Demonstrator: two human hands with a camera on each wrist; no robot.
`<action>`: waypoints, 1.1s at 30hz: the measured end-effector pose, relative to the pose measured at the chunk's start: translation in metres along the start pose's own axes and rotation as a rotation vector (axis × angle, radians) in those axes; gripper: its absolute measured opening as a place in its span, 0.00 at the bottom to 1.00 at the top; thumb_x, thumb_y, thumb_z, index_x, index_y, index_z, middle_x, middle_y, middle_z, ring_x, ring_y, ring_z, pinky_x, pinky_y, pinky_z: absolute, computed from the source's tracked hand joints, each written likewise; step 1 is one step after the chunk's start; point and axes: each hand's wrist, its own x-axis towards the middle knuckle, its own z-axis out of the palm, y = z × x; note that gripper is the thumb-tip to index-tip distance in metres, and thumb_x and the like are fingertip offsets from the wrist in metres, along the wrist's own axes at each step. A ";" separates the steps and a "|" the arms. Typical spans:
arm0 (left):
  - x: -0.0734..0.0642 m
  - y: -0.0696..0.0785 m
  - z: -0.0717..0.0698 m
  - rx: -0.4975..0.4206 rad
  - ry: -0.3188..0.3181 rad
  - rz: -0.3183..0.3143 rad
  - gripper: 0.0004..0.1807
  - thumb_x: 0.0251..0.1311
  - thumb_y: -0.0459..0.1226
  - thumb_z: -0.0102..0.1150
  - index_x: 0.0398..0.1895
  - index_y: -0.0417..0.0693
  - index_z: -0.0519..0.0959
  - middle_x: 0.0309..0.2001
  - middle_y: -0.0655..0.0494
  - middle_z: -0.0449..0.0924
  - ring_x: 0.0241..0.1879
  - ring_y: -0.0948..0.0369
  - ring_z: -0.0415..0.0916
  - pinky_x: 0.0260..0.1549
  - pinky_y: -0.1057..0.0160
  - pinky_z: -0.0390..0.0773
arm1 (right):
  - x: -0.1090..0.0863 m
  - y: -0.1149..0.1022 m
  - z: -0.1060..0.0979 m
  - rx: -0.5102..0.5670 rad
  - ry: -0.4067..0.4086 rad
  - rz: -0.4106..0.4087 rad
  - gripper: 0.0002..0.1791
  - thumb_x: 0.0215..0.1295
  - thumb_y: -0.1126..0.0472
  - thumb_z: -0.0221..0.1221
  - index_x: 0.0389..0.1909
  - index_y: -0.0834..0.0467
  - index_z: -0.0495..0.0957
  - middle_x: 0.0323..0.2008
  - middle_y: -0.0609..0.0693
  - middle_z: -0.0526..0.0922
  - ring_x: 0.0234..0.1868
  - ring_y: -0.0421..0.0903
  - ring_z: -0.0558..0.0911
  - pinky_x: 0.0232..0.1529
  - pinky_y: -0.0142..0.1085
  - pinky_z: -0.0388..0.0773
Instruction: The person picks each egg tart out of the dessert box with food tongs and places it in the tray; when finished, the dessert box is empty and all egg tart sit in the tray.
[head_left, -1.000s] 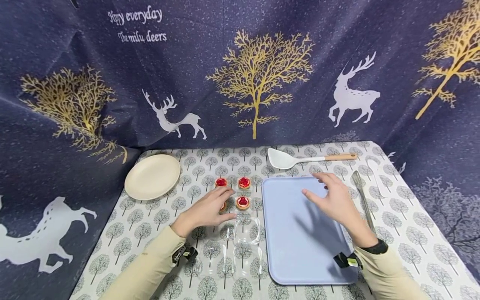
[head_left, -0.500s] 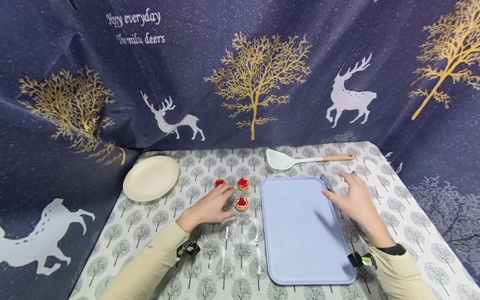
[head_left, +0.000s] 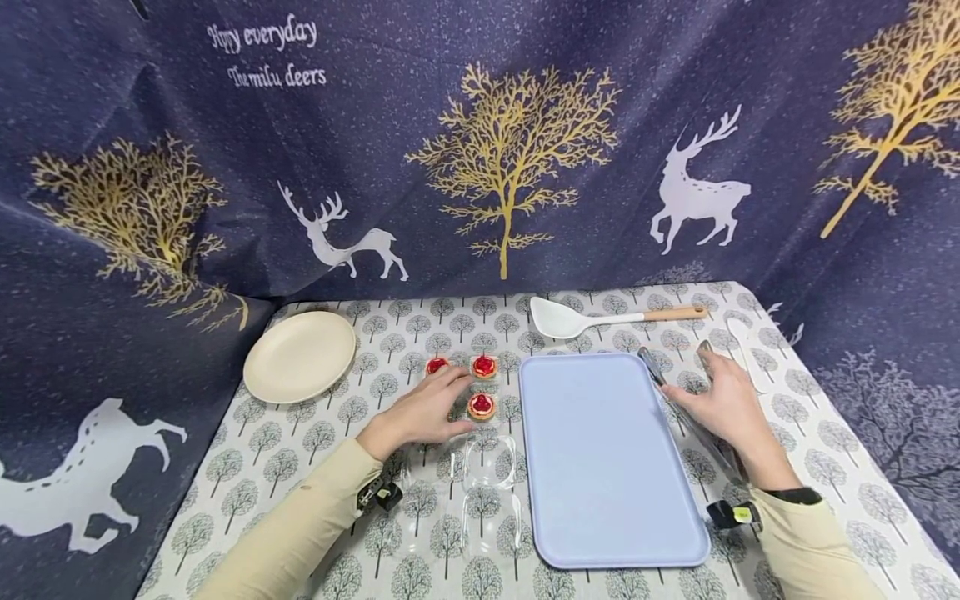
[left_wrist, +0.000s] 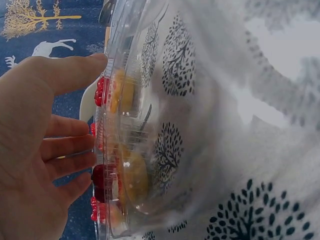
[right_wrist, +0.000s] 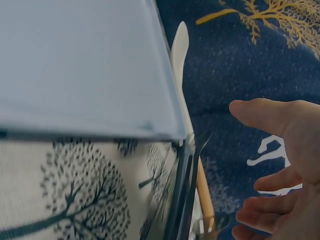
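My left hand hovers palm down over a clear plastic tray, fingers loosely bent. Small tarts with red fruit topping, such as this tart, sit in its far compartments; the hand partly covers that group. In the left wrist view, the fingers are at the tray's edge beside red-topped tarts, gripping none. At the right, my right hand is spread above metal tongs, thumb and fingers apart. The right wrist view shows the tongs apart from the relaxed fingers.
A light blue rectangular tray lies between the hands. Behind it is a white turner with a wooden handle. A cream plate sits at the back left. A thin white utensil lies at the far right.
My right hand has moved right, from above the blue tray to above the tongs, and come lower. The left hand has barely moved over the tarts.
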 end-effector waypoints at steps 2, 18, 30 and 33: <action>0.001 0.000 0.000 -0.002 0.002 0.007 0.44 0.56 0.58 0.63 0.69 0.42 0.65 0.69 0.46 0.64 0.70 0.50 0.60 0.72 0.48 0.58 | 0.000 0.004 0.001 -0.019 -0.024 0.023 0.54 0.52 0.41 0.69 0.66 0.77 0.59 0.59 0.82 0.64 0.58 0.79 0.62 0.59 0.70 0.61; 0.006 0.002 0.001 -0.045 -0.019 0.006 0.43 0.54 0.54 0.66 0.70 0.45 0.64 0.68 0.49 0.64 0.68 0.52 0.63 0.71 0.51 0.61 | -0.003 0.024 0.009 -0.171 -0.215 0.154 0.63 0.49 0.30 0.65 0.53 0.88 0.57 0.47 0.89 0.64 0.50 0.82 0.66 0.51 0.69 0.69; 0.007 0.003 0.002 -0.090 -0.028 0.000 0.44 0.54 0.54 0.67 0.70 0.44 0.64 0.67 0.49 0.65 0.66 0.52 0.66 0.69 0.54 0.64 | -0.002 0.024 0.012 -0.175 -0.254 0.163 0.58 0.51 0.31 0.64 0.49 0.87 0.62 0.44 0.85 0.67 0.47 0.79 0.70 0.48 0.66 0.72; 0.008 0.002 0.002 -0.091 -0.028 0.003 0.44 0.53 0.53 0.68 0.70 0.44 0.64 0.67 0.49 0.65 0.66 0.53 0.65 0.69 0.54 0.65 | 0.000 0.025 0.012 -0.181 -0.257 0.164 0.56 0.51 0.31 0.64 0.47 0.86 0.65 0.42 0.85 0.69 0.45 0.79 0.71 0.46 0.65 0.73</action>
